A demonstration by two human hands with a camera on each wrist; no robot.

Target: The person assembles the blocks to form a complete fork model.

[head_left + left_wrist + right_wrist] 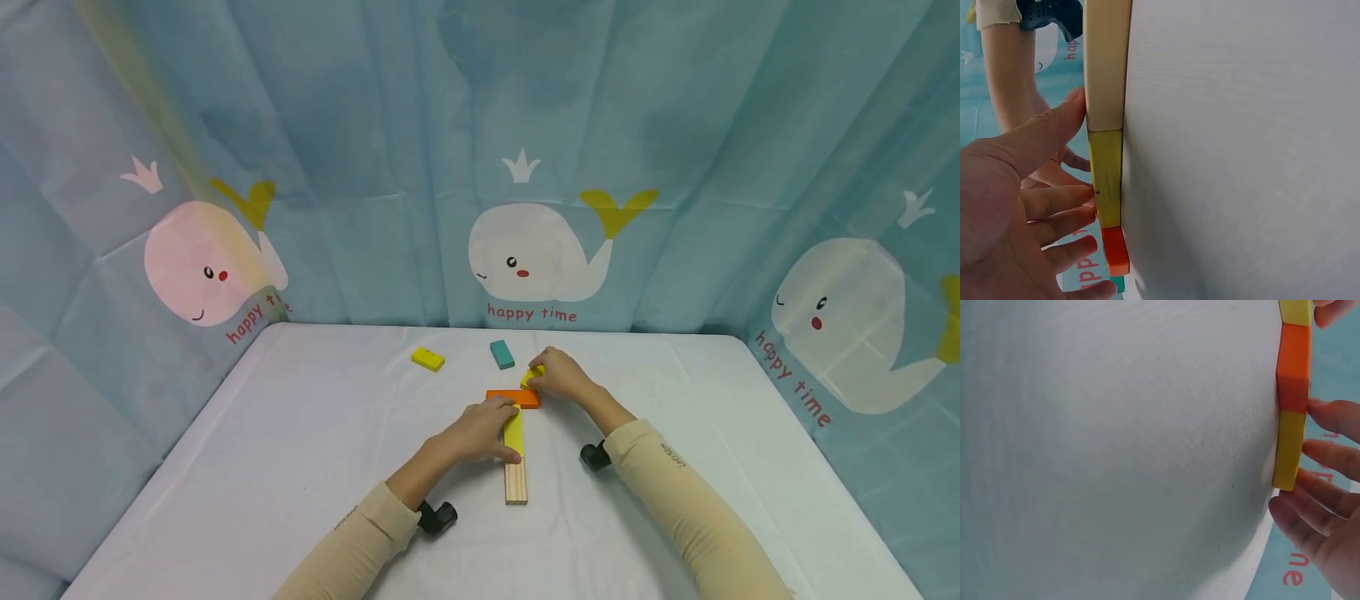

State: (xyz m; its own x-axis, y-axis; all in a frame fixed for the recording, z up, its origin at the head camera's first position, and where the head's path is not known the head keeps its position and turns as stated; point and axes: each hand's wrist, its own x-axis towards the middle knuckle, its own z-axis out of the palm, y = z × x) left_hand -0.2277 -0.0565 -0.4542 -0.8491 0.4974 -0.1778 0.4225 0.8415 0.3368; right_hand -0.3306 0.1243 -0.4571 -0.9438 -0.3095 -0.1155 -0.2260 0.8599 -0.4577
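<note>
On the white table, a plain wood block [516, 485] and a yellow block [514, 435] lie end to end in a line. An orange block [513, 396] lies crosswise at the line's far end. My left hand [474, 429] rests over the yellow block; in the left wrist view its thumb touches near the joint with the plain wood block [1107, 69], fingers spread and fairly straight. Beyond the orange block's right end, my right hand [564, 375] pinches a second yellow block [532, 377]. In the right wrist view that yellow block [1290, 450] adjoins the orange block [1294, 365].
Farther back on the white table [300, 467] lie another yellow block [427, 359] and a teal block [502, 355]. A blue curtain [360, 250] printed with whales hangs along the back and sides. Black devices [438, 518] sit at both wrists.
</note>
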